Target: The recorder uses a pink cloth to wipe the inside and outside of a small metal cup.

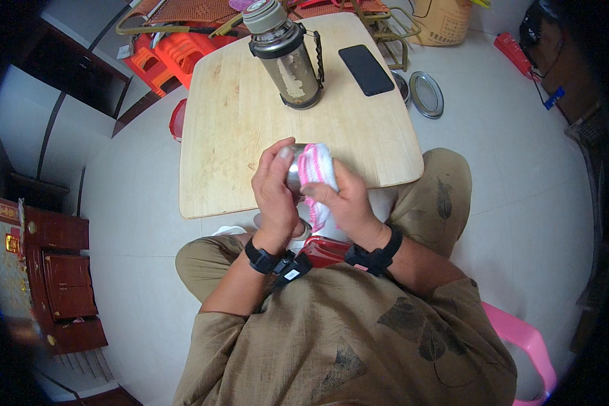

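Note:
My left hand (275, 185) is wrapped around a shiny metal cup (294, 170), or a similar small steel vessel, held above the near edge of the wooden table. A white cloth with pink stripes (318, 175) lies against the right side of the metal. My right hand (346, 198) grips this cloth, thumb across its front, and presses it to the cup. The cup's far side and mouth are hidden by hands and cloth. Farther back on the table stands a large steel thermos flask (293, 71) with a grey lid, black side handle and worn body.
A black smartphone (366, 70) lies at the table's (223, 127) right rear. Orange plastic stools (177, 56) and a woven folding chair (182, 12) are behind the table. Metal trays (427, 95) rest on the floor at right. A red plastic object (327, 251) is between my knees.

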A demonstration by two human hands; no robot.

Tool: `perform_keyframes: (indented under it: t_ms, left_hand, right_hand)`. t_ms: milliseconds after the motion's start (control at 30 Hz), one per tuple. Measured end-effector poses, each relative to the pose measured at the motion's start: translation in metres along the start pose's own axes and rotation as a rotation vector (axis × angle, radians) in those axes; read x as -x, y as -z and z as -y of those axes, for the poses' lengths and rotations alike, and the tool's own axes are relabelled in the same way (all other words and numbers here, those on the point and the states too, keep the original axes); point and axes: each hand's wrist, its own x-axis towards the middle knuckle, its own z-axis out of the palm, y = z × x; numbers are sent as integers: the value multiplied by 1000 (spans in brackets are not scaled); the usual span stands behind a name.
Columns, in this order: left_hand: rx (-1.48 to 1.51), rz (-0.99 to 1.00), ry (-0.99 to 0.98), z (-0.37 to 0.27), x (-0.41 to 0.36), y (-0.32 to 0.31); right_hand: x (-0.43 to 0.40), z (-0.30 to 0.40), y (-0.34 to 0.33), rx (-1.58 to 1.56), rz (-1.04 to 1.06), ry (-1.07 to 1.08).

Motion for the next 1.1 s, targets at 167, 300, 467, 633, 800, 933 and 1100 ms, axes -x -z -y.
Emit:
perform_keyframes:
  t_ms: [167,300,467,633,800,933,1100]
  left_hand:
    - [398,-49,462,0,-13,2]
    - [159,98,364,0,0,2]
    - [-421,299,-548,18,6,7]
    - [-216,192,-333,24,12,10]
    - [98,22,48,9,12,5]
    - [184,-16,211,5,4,12]
    - [367,-44,422,9,-11,33]
  right_hand:
    - [-1,-7,-4,465,-25,321]
    - [-6,8,8,-233,-116,-282]
    - [-15,14,23,-695,-132,-417]
    - [-9,16,18,-621,-44,-427]
    - [-4,14,6,-371,37,-241]
    - [0,1,1,24,110,-91]
    - [-3,5,0,620,129,307]
